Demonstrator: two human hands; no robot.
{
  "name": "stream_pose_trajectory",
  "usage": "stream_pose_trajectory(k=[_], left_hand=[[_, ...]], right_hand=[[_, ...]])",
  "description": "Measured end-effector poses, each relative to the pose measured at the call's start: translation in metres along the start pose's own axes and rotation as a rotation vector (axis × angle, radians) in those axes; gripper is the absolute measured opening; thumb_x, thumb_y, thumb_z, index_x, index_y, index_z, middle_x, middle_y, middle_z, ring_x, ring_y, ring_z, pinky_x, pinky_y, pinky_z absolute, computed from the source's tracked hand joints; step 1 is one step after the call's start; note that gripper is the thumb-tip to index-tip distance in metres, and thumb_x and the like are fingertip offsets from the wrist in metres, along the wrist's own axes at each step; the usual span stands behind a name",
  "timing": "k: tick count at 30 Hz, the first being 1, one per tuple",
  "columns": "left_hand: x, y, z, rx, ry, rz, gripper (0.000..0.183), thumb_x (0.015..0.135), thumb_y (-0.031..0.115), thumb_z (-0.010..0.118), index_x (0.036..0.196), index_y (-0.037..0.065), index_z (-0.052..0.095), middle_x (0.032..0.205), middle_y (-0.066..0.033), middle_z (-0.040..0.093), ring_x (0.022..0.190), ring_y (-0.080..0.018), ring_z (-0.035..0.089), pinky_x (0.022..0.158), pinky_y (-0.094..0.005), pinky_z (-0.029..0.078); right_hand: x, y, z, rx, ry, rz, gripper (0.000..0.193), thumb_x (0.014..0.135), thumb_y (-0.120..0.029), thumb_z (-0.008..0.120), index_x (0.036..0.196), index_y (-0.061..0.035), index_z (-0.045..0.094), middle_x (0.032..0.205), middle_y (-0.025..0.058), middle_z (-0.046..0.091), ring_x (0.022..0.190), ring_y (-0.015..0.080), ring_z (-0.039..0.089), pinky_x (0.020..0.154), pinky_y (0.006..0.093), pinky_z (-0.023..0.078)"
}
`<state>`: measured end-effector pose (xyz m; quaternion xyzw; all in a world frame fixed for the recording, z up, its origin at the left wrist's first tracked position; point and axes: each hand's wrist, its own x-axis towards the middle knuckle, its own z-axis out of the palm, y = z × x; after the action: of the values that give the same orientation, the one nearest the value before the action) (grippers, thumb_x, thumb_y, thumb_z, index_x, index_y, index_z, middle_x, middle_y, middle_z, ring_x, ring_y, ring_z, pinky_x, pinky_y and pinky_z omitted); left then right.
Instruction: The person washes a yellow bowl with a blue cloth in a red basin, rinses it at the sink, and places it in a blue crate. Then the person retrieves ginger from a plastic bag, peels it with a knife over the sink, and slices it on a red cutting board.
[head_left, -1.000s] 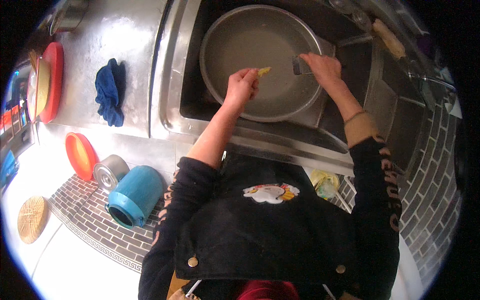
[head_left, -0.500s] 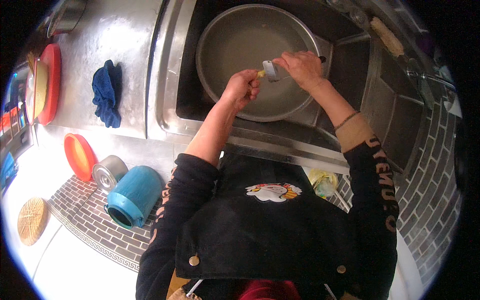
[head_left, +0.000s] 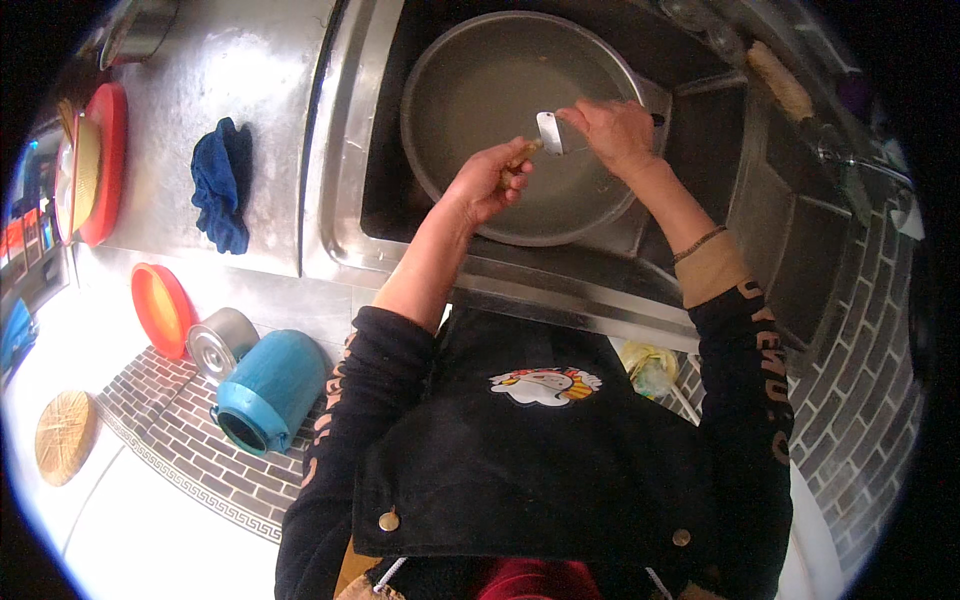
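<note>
Over a wide round metal basin (head_left: 418, 170) in the sink, my left hand (head_left: 490, 180) is closed around a small yellowish, knobbly piece of food (head_left: 522, 156); its exact kind is unclear. My right hand (head_left: 615, 132) grips a knife (head_left: 549, 134) whose broad, blunt-ended silver blade points left. A dark handle end pokes out beyond the right side of that hand. Blade and yellowish piece are very close together; whether they touch cannot be made out. Cloudy water appears to lie in the basin below both hands.
Left of the sink (head_left: 325, 215), a dark blue cloth (head_left: 220, 185) lies on the steel counter (head_left: 275, 100). A blue can (head_left: 275, 385), a metal pot (head_left: 222, 345) and an orange basin (head_left: 162, 310) are lower left. The tap (head_left: 850, 155) is at right.
The left hand has turned slightly, and the yellowish piece sits a little differently in its fingers. The knife blade has shifted slightly right and up. The view has moved a little.
</note>
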<state>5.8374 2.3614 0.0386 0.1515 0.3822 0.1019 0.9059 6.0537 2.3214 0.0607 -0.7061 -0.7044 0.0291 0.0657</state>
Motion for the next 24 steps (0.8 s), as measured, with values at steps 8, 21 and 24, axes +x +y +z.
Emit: stream_pose_trajectory(k=[8, 21, 24], left_hand=[[0.005, -0.015, 0.011, 0.705, 0.044, 0.281, 0.023, 0.094, 0.024, 0.049, 0.095, 0.005, 0.061, 0.070, 0.0025, 0.054, 0.055, -0.0064, 0.044, 0.047, -0.0232, 0.036], [0.007, -0.022, 0.012, 0.705, 0.139, 0.481, 0.030, 0.095, 0.022, 0.050, 0.107, -0.004, 0.060, 0.070, 0.0015, 0.054, 0.058, -0.0058, 0.047, 0.052, -0.0222, 0.038], [0.007, -0.021, 0.011, 0.625, 0.222, 0.526, 0.030, 0.096, 0.021, 0.049, 0.106, -0.005, 0.060, 0.070, 0.0013, 0.053, 0.058, -0.0059, 0.046, 0.051, -0.0222, 0.037]], right_hand=[[-0.003, 0.002, -0.007, 0.027, -0.104, -0.016, 0.040, 0.089, -0.050, 0.049, 0.078, -0.0158, 0.065, 0.068, 0.0123, 0.065, 0.064, 0.0324, 0.065, 0.059, 0.0442, 0.052], [0.000, 0.028, -0.013, -0.093, -0.266, 0.039, 0.043, 0.093, -0.049, 0.044, 0.092, -0.0132, 0.068, 0.081, 0.0131, 0.067, 0.075, 0.0308, 0.065, 0.064, 0.0409, 0.050], [-0.002, 0.033, -0.017, 0.007, -0.316, 0.276, 0.044, 0.092, -0.050, 0.044, 0.093, -0.0137, 0.068, 0.084, 0.0115, 0.067, 0.079, 0.0300, 0.064, 0.067, 0.0400, 0.050]])
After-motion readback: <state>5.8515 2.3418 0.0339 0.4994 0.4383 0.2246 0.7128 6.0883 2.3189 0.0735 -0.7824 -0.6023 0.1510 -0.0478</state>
